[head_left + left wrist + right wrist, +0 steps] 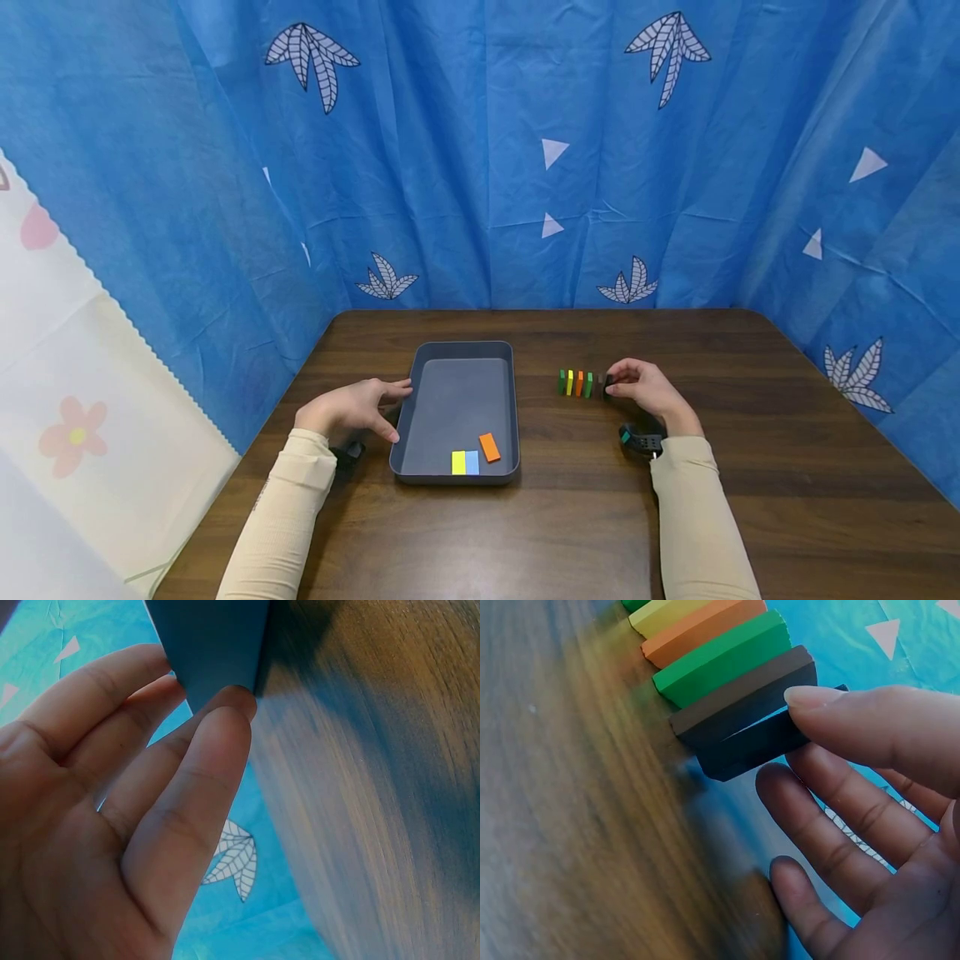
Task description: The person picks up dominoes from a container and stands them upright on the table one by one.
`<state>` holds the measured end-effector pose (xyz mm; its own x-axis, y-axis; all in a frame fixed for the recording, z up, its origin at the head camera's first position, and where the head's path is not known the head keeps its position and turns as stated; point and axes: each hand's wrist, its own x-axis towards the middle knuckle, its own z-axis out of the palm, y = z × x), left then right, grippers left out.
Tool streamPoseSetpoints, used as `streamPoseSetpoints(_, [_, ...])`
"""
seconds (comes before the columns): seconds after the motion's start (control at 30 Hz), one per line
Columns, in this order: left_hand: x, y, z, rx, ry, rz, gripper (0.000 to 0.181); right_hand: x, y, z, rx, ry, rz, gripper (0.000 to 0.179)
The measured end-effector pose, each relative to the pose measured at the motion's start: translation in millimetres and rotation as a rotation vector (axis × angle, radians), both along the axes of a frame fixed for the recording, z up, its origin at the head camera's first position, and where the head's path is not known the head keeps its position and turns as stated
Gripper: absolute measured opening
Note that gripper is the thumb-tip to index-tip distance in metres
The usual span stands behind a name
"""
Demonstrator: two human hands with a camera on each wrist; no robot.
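My right hand [647, 390] pinches a black domino block [750, 748] between thumb and fingers, at the right end of a row of upright blocks. Beside it in the row, with a narrow gap seen in the right wrist view, stands a brown block [739, 699]. Further along come a green block [724, 661], an orange block [705, 634], a yellow block [676, 615] and another green block [562, 382]. My left hand [352, 408], fingers loosely extended, touches the left wall of a dark grey tray [450, 400]; the left wrist view shows fingertips [225, 739] near that wall.
Inside the tray, near its front, lie a yellow block [458, 462], a light blue block [472, 462] against it, and a tilted orange block [490, 447]. The wooden table [555, 533] reaches back to a blue curtain [487, 167].
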<state>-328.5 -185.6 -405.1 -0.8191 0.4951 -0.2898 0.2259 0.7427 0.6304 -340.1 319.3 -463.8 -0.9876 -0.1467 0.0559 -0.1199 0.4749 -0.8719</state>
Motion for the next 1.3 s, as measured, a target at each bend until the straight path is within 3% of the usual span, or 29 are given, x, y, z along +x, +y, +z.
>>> streamPoseSetpoints(0.43, [1.1,0.1,1.7,-0.022,0.023,-0.013,0.093,-0.1,-0.3,-1.1,0.007,-0.004,-0.001,0.027])
streamPoseSetpoints(0.7, [1.3,1.0,2.4,0.037,-0.053,0.025,0.095,-0.4,-0.8,-1.2,0.009,-0.011,-0.010,0.028])
streamPoseSetpoints(0.9, [1.0,1.9,2.1,0.025,-0.043,0.048,0.094,0.5,-1.6,-0.3,0.007,-0.015,-0.009,0.028])
streamPoseSetpoints(1.1, [1.3,1.9,-0.5,0.078,-0.095,0.086,0.095,1.8,-2.6,0.4,0.000,-0.018,-0.008,0.028])
streamPoseSetpoints(1.3, [0.6,0.9,-2.9,0.065,-0.076,0.067,0.094,1.3,-2.0,-1.8,0.008,-0.023,-0.009,0.029])
